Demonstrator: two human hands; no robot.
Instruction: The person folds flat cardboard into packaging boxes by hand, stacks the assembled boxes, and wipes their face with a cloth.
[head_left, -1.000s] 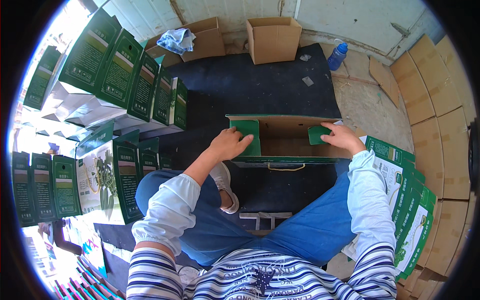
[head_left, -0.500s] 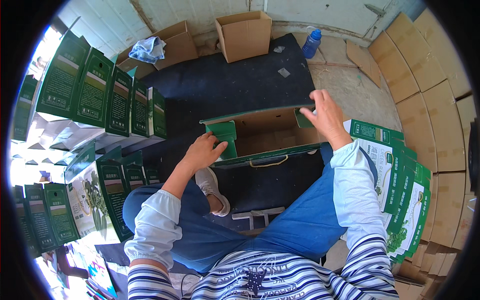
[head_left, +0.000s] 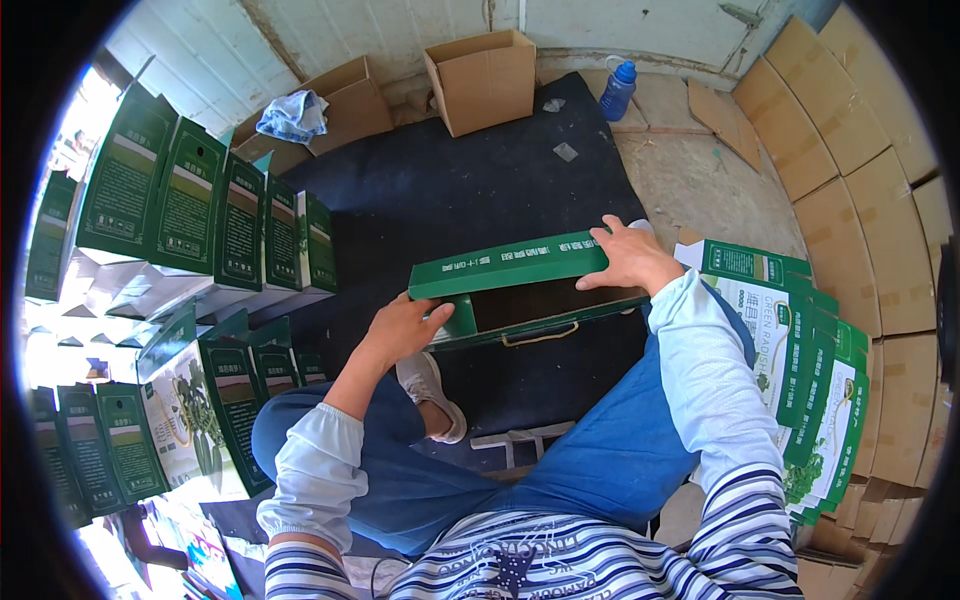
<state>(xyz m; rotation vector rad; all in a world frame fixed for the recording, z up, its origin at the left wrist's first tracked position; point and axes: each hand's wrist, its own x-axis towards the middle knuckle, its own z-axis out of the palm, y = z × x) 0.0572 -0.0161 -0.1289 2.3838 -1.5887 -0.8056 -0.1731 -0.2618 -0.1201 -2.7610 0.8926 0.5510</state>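
A green cardboard carton (head_left: pixel 460 341) with a string handle on its near side lies between my knees. Its long lid (head_left: pixel 505 262) is folded partway down toward me over the brown inside, leaving a dark gap along the near edge. My right hand (head_left: pixel 632 258) grips the lid's right end, fingers on top and thumb at the lid's near edge. At the left end, my left hand (head_left: pixel 399 330) holds the corner, its thumb by the green side flap (head_left: pixel 460 316). The underside of the left fingers is hidden.
Upright green cartons (head_left: pixel 185 200) stand in rows at my left. Flat printed cartons (head_left: pixel 770 330) lie fanned by my right leg, with stacked brown boxes (head_left: pixel 870 230) beyond. Across the dark mat (head_left: pixel 450 180) are open brown boxes (head_left: pixel 485 85), a cloth (head_left: pixel 293 116) and a blue bottle (head_left: pixel 619 92).
The lid has swung from standing up at the far side down toward me, covering much of the opening. My right hand has come down onto it; my left hand stays at the left end.
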